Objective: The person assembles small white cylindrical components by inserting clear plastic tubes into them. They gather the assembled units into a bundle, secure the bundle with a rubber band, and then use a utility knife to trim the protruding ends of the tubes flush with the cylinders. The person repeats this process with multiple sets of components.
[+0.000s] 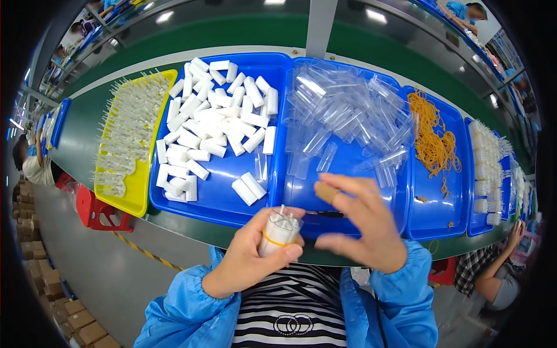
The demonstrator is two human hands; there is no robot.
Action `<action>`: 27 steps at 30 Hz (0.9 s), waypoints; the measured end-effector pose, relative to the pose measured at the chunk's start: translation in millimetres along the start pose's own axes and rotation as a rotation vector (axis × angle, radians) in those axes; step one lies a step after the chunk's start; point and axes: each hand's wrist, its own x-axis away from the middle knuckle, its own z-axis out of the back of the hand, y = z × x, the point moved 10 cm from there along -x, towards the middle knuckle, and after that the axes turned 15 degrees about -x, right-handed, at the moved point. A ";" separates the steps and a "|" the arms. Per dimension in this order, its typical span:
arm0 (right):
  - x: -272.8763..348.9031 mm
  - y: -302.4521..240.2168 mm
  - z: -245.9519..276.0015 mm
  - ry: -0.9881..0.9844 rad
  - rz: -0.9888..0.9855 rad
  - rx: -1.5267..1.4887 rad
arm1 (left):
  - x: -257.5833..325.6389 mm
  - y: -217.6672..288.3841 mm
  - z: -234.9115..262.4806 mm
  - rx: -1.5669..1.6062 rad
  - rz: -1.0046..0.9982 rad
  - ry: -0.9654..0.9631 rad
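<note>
My left hand [246, 261] is closed round a small upright bundle of white pieces [281, 233] with a yellow rubber band round its middle. Clear plastic and thin stems show at the bundle's top. To its right, my right hand [368, 226] is slightly blurred, its fingers spread and nothing visible between them. A tan finger cover [326, 192] sits on one finger. Beyond the hands, white foam-like blocks [223, 119] fill much of a blue tray [217, 188]. Clear plastic sleeves [348, 110] are heaped in the blue tray on its right.
Tangled yellow rubber bands [432, 136] lie in another blue tray [432, 211] farther right. At the left, a yellow tray [138, 182] holds rows of white stemmed pieces [127, 124]. A red stool [90, 209] stands below the table's left part. Other people sit at both sides.
</note>
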 end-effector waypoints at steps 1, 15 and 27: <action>2.6 5.6 4.5 0.032 -0.012 0.194 | 1.6 2.6 3.8 -0.018 0.034 0.046; 23.1 22.7 34.2 0.623 -0.272 -0.694 | 6.0 14.7 3.9 -0.387 -0.142 0.147; 31.5 29.5 7.9 0.557 -0.425 -0.871 | 6.1 13.6 -8.4 -0.494 -0.153 0.100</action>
